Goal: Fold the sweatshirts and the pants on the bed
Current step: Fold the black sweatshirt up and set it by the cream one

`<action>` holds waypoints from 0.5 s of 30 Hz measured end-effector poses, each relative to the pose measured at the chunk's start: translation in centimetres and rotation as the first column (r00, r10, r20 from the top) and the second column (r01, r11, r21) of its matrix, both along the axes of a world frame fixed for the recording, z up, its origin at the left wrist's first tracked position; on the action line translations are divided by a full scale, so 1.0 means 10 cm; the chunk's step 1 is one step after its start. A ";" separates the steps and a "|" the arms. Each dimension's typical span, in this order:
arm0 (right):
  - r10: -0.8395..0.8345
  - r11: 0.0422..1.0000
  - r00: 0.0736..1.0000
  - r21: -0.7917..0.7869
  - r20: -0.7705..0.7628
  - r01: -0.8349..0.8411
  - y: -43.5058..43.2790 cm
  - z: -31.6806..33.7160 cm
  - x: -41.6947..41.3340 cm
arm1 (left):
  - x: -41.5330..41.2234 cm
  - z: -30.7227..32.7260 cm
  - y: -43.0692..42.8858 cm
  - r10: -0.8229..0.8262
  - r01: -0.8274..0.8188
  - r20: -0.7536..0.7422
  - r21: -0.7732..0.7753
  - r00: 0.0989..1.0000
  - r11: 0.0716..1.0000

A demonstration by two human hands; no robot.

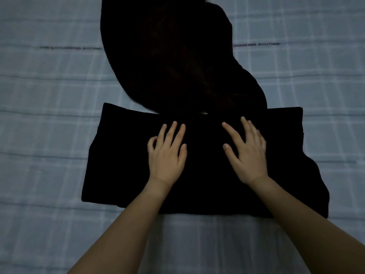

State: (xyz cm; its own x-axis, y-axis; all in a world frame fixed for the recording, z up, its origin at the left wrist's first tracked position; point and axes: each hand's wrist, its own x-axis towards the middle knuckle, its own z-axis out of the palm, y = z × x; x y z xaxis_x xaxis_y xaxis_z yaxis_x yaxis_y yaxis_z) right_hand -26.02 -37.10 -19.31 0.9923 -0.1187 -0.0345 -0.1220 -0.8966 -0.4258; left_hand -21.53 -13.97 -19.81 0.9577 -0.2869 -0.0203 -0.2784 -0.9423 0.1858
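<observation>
black garment (pixel 126 165) — left hand (pixel 166 157), right hand (pixel 249 157) flat on it

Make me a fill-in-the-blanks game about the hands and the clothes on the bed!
1. The folded garment is coloured ____.
2. The left hand and right hand rest on it, so ____ hands touch it.
3. The rumpled garment lies ____ from the person than the folded one.
Missing words: black, two, farther.
</observation>
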 end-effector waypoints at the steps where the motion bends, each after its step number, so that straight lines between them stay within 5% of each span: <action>1: -0.002 1.000 1.000 0.000 0.001 0.002 0.00 0.01 0.00 | -0.02 0.02 0.00 -0.011 0.010 0.024 0.035 1.000 0.999; 9: -0.008 0.999 1.000 -0.040 0.027 0.009 0.00 -0.07 0.01 | 0.07 -0.13 0.03 -0.007 0.007 0.001 -0.012 1.000 1.000; 15: 0.078 0.985 0.983 -0.137 -0.164 -0.101 -0.02 0.36 -0.07 | 0.12 0.21 0.20 -0.159 0.165 -0.124 0.039 0.979 0.986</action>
